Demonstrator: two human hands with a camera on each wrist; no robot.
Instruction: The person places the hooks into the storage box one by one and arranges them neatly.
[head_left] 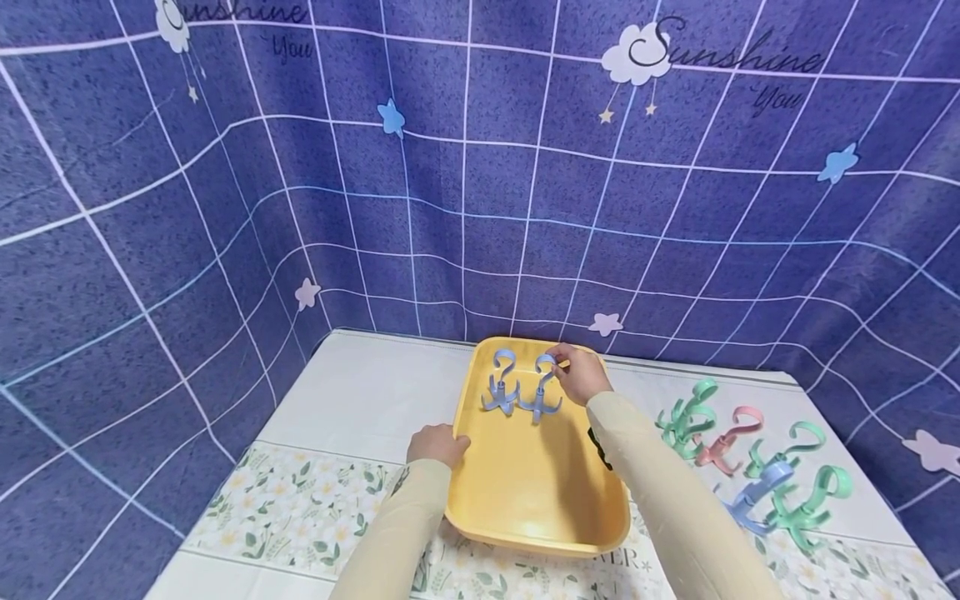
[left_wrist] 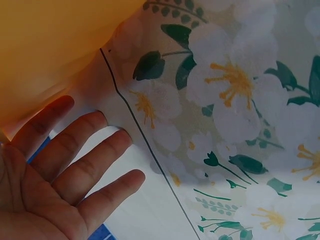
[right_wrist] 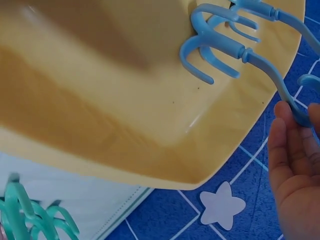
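- Yellow tray [head_left: 536,492]: raised rim all round, far edge near the blue cloth [head_left: 495,217]; its floor runs wide toward the near rim.
- Left hand [head_left: 437,446]: at the tray's left edge, fingers straight and spread.
- Right hand [head_left: 581,375]: pinches the held hook [head_left: 539,405] by its curved top — at the tray's far end, beside a second hook [head_left: 500,393].
- Held hook: smooth blue, curling prongs, ringed collar, bent neck.

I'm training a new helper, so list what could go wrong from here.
The right hand pinches one blue pronged hook by its curved top, so it might slip. Its prongs, close to the neighbouring blue hook, could snag. The left hand is at the rim of the yellow tray; a nudge might shift it.
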